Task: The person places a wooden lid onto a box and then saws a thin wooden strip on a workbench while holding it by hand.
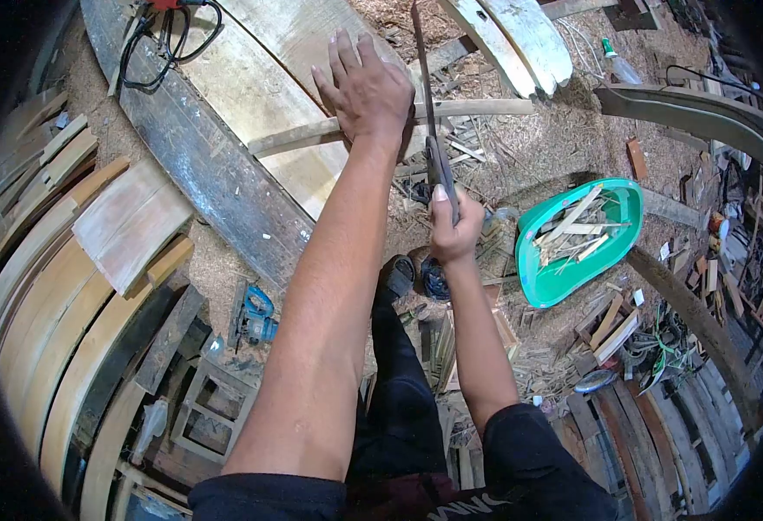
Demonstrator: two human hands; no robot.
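My left hand (371,94) lies spread over a thin wooden strip (299,136), pressing it down on the light planks of the bench. Its fingers are stretched out. My right hand (457,224) is wrapped round the dark handle of a handsaw (430,113). The long narrow blade points away from me, seen nearly edge-on, and crosses the strip just right of my left hand. The strip's right end sticks out past the planks, over the floor. Whether the teeth are cutting into the wood cannot be made out.
A green tub (579,271) of wood scraps stands on the shaving-covered floor at right. A dark curved plank (199,165) borders the bench, with a black cable (171,52) on it. A blue power tool (258,317) lies below. Stacked boards (60,321) fill the left side.
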